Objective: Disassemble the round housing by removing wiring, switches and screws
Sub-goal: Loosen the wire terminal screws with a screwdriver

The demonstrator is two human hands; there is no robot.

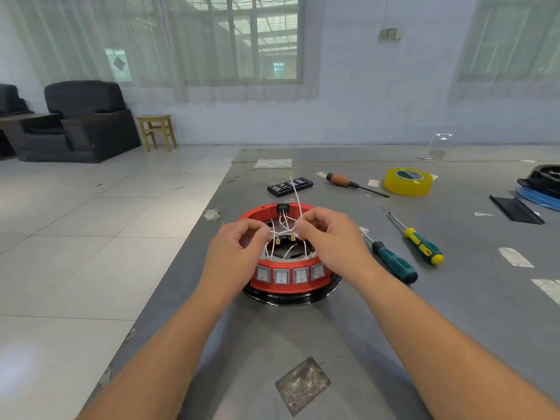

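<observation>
A round red housing (285, 287) on a black base ring sits on the grey table in front of me. Several grey rocker switches (281, 276) line its near wall, and a black switch (283, 208) sits on its far rim. Thin white wires (295, 195) with brass terminals tangle inside the open top; one wire end sticks up. My left hand (235, 250) and my right hand (328, 234) hover over the opening, each pinching the white wires between thumb and fingers.
On the table to the right lie a teal-handled screwdriver (394, 263), a yellow-green screwdriver (424, 247), an orange-handled screwdriver (348, 181), a yellow tape roll (407, 180) and a black bit case (289, 186). The table's left edge (194, 234) runs close beside the housing.
</observation>
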